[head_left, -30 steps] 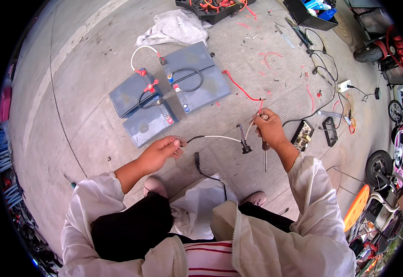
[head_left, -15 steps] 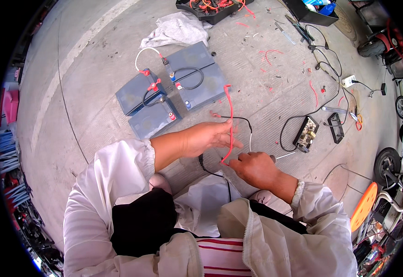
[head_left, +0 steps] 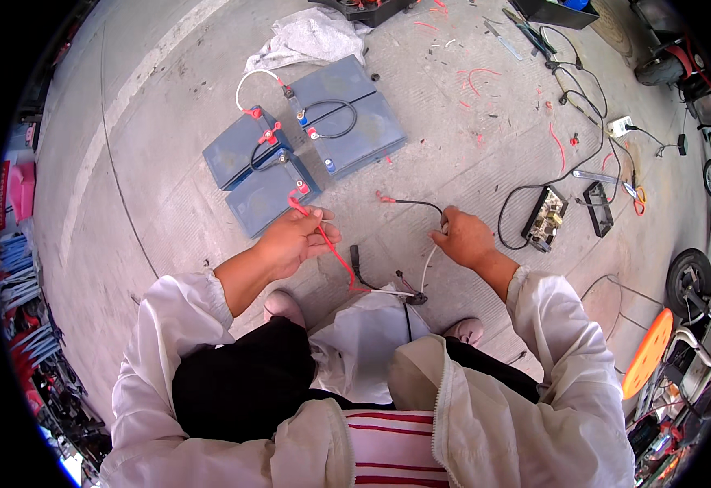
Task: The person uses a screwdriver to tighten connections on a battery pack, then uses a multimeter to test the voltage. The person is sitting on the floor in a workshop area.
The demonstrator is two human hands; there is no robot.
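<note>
My left hand (head_left: 286, 246) pinches a red wire (head_left: 337, 254) near its upper end, other fingers loosely spread. That red-sleeved end reaches the red terminal of the nearest grey battery (head_left: 262, 203); I cannot tell whether it is fastened. From there the wire slants down to a white lead and a dark connector (head_left: 417, 299) above the white bag between my feet. My right hand (head_left: 468, 240) has its fingers closed round a second lead. Its black part (head_left: 412, 202) runs left to a red-tipped end, its white part (head_left: 429, 262) down to the connector.
Two more grey batteries (head_left: 237, 154) (head_left: 364, 138) lie beyond, joined by short cables. A grey cloth (head_left: 307, 42) is behind them. On the right are an opened circuit box (head_left: 545, 220), its black cover (head_left: 597, 216), scissors (head_left: 635, 198), cables and an orange stool (head_left: 648, 354).
My left hand has moved left with the red wire, bringing its end to the battery terminal. My right hand has moved up and away, drawing the black-and-white lead apart from the red wire.
</note>
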